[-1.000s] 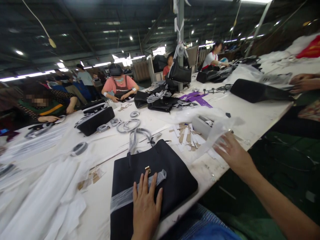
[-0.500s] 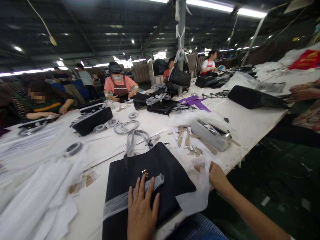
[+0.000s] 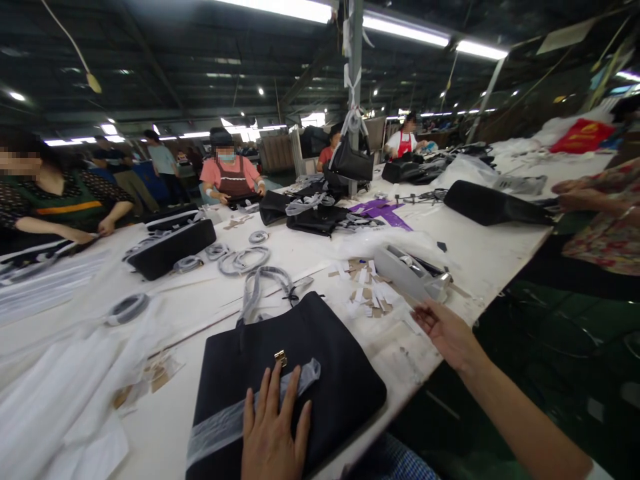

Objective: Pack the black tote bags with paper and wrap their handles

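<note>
A black handbag [image 3: 320, 347] lies flat at the near edge of the white table [image 3: 500, 257], its gold clasp [image 3: 281, 358] facing up and a clear plastic strip [image 3: 225, 421] across it. My left hand [image 3: 273, 433] rests flat on the strip and the bag, fingers spread. My right hand [image 3: 447, 331] hovers over the table edge to the right of the bag, fingers loosely apart and empty, just in front of a grey tape dispenser [image 3: 413, 280] and several small paper scraps [image 3: 363, 287].
Wrapped bag handles [image 3: 247, 257] and more black bags [image 3: 167, 247] lie across the table. White plastic sheets [image 3: 55, 393] pile at the left. Other people work on the far side, and a person's hands [image 3: 575, 197] show at the right by a long black piece [image 3: 493, 205].
My right hand held a clear plastic piece, drew it toward the table edge, and is now empty and reaching toward the dispenser. My left hand stayed on the bag.
</note>
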Action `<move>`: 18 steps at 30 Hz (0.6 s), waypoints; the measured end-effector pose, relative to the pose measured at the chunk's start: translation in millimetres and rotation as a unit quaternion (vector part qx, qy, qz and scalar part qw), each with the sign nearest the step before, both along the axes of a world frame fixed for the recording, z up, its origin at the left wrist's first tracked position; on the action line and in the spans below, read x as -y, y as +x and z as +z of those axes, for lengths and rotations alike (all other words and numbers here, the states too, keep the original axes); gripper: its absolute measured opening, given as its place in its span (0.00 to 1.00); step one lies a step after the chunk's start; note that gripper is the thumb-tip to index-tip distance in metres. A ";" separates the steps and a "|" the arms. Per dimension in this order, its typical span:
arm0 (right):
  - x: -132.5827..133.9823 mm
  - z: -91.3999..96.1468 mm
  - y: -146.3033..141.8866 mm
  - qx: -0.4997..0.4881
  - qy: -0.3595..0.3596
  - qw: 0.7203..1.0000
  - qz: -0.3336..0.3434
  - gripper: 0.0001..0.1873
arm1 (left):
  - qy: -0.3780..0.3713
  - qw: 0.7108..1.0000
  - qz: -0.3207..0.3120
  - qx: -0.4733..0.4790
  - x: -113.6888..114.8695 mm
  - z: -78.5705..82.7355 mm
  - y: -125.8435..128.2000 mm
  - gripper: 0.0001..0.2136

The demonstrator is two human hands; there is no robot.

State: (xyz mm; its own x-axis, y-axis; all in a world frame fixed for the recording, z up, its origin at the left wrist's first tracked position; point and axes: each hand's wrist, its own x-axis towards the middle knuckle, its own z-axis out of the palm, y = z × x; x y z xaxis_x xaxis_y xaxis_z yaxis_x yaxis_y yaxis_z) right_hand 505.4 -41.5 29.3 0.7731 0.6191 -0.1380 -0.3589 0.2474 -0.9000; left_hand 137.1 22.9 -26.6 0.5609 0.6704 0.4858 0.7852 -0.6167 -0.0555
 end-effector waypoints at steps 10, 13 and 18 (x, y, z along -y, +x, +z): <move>18.0 -8.4 -67.3 0.001 -0.081 0.955 0.285 0.18 | 0.014 1.000 -0.001 -0.007 -4.2 -6.1 -1.7 0.27; -1.6 -8.0 -76.9 0.059 -0.100 0.969 0.218 0.18 | 0.025 1.000 -0.001 -0.006 -6.1 -11.6 -2.1 0.29; -17.3 -2.7 -63.2 0.027 -0.036 0.992 0.121 0.18 | 0.017 0.999 0.012 0.026 -8.3 -23.0 -1.1 0.31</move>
